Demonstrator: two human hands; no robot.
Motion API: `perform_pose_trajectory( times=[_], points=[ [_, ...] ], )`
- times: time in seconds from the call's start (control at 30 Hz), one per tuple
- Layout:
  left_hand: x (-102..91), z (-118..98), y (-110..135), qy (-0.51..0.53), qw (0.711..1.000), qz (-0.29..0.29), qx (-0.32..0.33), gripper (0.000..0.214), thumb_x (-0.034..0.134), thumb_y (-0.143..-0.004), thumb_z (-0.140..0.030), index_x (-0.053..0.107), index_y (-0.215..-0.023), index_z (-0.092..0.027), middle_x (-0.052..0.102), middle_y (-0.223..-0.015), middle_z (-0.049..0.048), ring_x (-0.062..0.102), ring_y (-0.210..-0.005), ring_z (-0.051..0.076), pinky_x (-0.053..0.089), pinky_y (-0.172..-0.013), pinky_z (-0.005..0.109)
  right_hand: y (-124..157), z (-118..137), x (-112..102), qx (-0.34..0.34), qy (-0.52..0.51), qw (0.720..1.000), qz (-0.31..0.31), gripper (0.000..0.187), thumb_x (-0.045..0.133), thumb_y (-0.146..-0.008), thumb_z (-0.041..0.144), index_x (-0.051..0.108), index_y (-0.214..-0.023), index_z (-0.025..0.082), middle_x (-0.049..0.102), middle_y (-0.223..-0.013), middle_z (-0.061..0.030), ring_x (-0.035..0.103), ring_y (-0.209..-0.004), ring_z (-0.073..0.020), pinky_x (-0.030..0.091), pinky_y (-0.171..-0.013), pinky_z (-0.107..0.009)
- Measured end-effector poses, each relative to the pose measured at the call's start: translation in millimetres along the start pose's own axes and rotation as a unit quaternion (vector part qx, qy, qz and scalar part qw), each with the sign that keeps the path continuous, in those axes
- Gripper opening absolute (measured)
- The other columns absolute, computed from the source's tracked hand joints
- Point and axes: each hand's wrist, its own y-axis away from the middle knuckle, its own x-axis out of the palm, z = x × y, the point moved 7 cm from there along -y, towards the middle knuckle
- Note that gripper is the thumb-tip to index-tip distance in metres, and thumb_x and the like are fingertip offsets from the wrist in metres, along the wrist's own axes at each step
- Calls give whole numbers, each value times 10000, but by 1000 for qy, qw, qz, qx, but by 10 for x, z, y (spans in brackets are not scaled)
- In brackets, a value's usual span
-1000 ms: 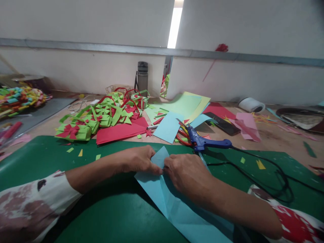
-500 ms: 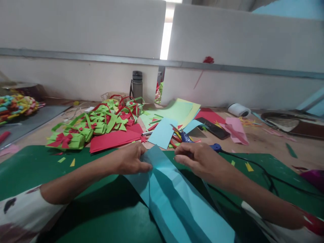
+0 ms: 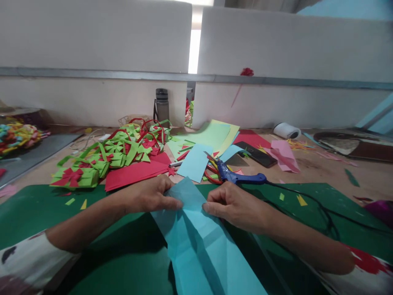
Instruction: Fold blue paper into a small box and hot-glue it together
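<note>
Handling blue paper (image 3: pixel 199 246) with hands (image 3: pixel 150 196); lidded bottle (image 3: pixel 163 107) behind green baskets (image 3: pixel 89 178).

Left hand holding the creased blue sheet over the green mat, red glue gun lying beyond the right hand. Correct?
Wrong on colour: the glue gun is blue, as the head view shows. The rest stands: left hand holding the creased blue sheet over the green mat, glue gun beyond the right hand.

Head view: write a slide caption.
Left hand grips a creased blue sheet, right hand at its edge, over a green mat, glue gun beyond.
</note>
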Motion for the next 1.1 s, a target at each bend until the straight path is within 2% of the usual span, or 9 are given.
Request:
perform_pose_trajectory(
  times=[0.17,0.33,0.47,0.5,0.63,0.73,0.93,1.0,1.1],
  points=[
    [-55,146,-19,104,991,-55,-58,373,630,-729,-471,645,-765,-100,641,-754,54,491,-563,105,364,-509,203,17,36,-19,-19,41,999,-25,253,447,-782,236,361,-551,177,273,-529,70,252,-493,-67,181,-425,-222],
    [22,289,-47,266,952,-88,-125,360,741,-615,-413,630,-743,-95,642,-696,48,517,-543,109,384,-503,210,35,45,-28,-19,60,998,-30,256,435,-797,219,369,-553,173,282,-528,66,266,-493,-67,193,-431,-224],
    [59,309,-64,308,938,-86,-134,350,762,-590,-379,630,-734,-88,654,-688,54,529,-543,105,413,-531,214,48,18,-9,-5,24,1000,-14,98,466,-772,189,503,-685,164,372,-556,69,310,-499,-65,216,-427,-208],
    [64,299,-71,304,941,-76,-125,351,755,-601,-382,633,-737,-82,661,-703,64,522,-538,100,410,-528,210,47,1,2,6,6,1000,-7,65,488,-760,186,543,-785,163,404,-564,72,325,-496,-66,223,-422,-202],
    [61,248,-95,283,955,-35,-79,338,707,-673,-395,644,-782,-82,678,-802,91,535,-574,103,420,-562,214,32,-43,37,46,-54,997,9,500,595,-687,167,486,-1175,142,459,-559,92,367,-486,-67,248,-418,-184],
    [49,195,-97,263,964,-11,-47,327,669,-721,-391,646,-826,-83,674,-849,96,548,-610,118,435,-600,235,17,-39,67,58,-86,994,29,599,625,-667,158,449,-1239,125,435,-539,103,361,-475,-63,236,-411,-181],
    [41,54,-84,181,983,21,-8,305,580,-789,-392,635,-845,-97,638,-811,52,560,-699,143,452,-680,254,-17,8,125,12,-133,990,53,125,497,-783,195,585,-852,141,445,-559,68,363,-481,-59,254,-423,-183],
    [31,28,-103,93,995,22,12,304,524,-818,-388,619,-782,-102,601,-716,21,528,-631,125,433,-607,228,-37,-10,171,6,-150,987,53,110,478,-789,195,539,-714,142,454,-557,61,388,-486,-58,286,-439,-178],
    [-64,0,-149,-81,994,-44,51,258,502,-817,-334,617,-768,-109,562,-655,-1,496,-593,118,387,-545,207,-86,-103,260,40,-163,985,42,80,478,-762,164,491,-684,155,483,-527,61,467,-479,-69,337,-445,-166]
  ],
)
